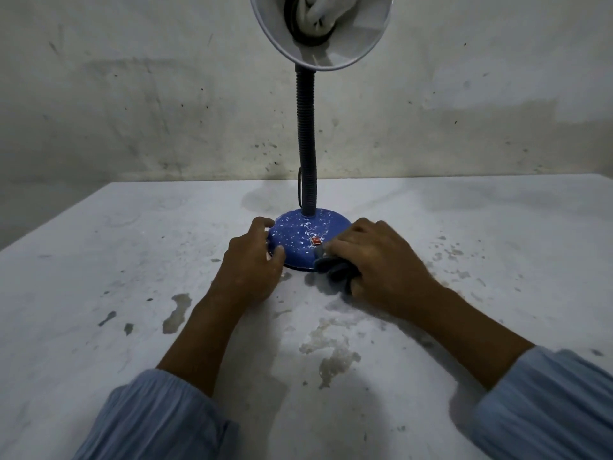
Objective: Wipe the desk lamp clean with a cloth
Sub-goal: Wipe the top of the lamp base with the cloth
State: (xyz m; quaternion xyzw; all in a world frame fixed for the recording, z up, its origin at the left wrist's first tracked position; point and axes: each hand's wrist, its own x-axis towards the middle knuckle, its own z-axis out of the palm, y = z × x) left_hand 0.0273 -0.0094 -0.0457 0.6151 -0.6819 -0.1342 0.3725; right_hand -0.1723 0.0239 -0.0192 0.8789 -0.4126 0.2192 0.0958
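Sleeves [156, 419]: two, pale blue, were seen at the near edge, with the forearms stretched forward over the counter [99, 260], a white surface marked by grey stains and flakes.

Left hand [252, 260]: was curled round the left rim of the lamp base, thumb laid on its near slope, fingers hooked over the far side. It was judged to be steadying the lamp.

Right hand [374, 260]: was closed on a bunched grey cloth [335, 270], which was pressed against the lower right front of the base, just beside the red switch [315, 241].

Lamp base [310, 234]: a blue dome flecked all over with white specks, was set between the two hands and touched by both.

Step in hand: the wiping of the base was judged to be at its start, since the specks were seen over nearly the whole dome. The next move was judged to call for the cloth to be drawn up and round the dome, the switch to be skirted, and the left hold to be kept firm.

Neck [306, 144]: dark, ribbed, upright with a slight bend, was untouched.

Shade [320, 28]: white-lined, tilted toward the viewer, bulb visible, was well above both hands; its cleanliness could not be told.
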